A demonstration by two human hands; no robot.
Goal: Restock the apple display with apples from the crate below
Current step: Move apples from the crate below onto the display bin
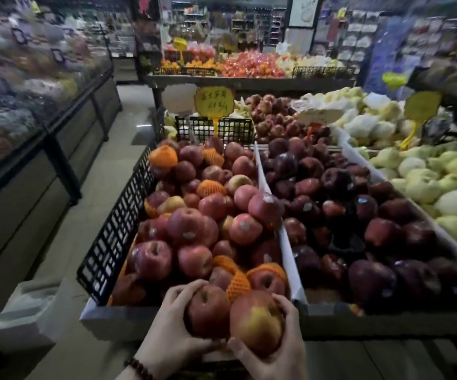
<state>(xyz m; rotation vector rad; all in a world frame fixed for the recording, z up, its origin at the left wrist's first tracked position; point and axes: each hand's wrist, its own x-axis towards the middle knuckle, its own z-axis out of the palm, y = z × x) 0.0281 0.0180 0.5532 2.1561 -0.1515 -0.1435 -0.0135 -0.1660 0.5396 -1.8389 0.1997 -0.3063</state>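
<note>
— What have you got in your hands?

— One apple each. My left hand [171,320] wraps around a dark red apple [208,311], fingers curled over its top and left side. My right hand [273,352] cups a red-and-yellow apple [256,319] from below and from the right. The two apples touch each other, and my thumbs nearly meet beneath them.

— And where are they, relative to the display?

— Right at the near edge of the apple display [117,319], just above its front rim, beside the red apples piled there. Some of those sit in orange foam nets [238,283].

— What borders the pile?

— A black plastic lattice wall [112,231] on the left, a white divider [284,242] on the right. Past the divider lie darker red apples [358,215], then pale green fruit [441,182]. A yellow price sign [214,101] stands at the far end.

— Anything on your wrist?

— A dark bead bracelet [139,366] on the left one.
</note>
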